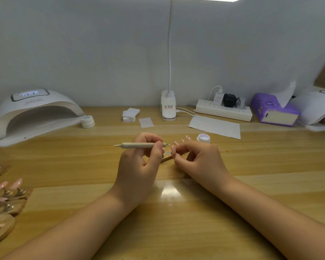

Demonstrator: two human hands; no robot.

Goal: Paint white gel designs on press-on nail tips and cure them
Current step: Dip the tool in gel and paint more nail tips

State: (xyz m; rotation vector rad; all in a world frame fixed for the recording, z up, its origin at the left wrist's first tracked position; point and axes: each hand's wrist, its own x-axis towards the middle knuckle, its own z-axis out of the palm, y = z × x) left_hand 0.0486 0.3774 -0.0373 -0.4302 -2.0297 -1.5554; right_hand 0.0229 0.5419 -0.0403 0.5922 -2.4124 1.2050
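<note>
At desk centre: my left hand (139,162) pinches beige dotting pen (143,145) | my right hand (193,158) grips pink nail tips on wooden stand (174,150) | white curing lamp (34,115) marked SUN, far left

- My desk lamp (168,107) stands at the back.
- A white power strip (223,110) lies beside it.
- My purple tissue pack (274,109) sits further right.

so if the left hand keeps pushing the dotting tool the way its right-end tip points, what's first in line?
Likely the pink nail tip that the right hand pinches. The left hand holds the dotting tool level, its tip aimed right at that nail. Depth is unclear, so it could pass just behind it.
</note>
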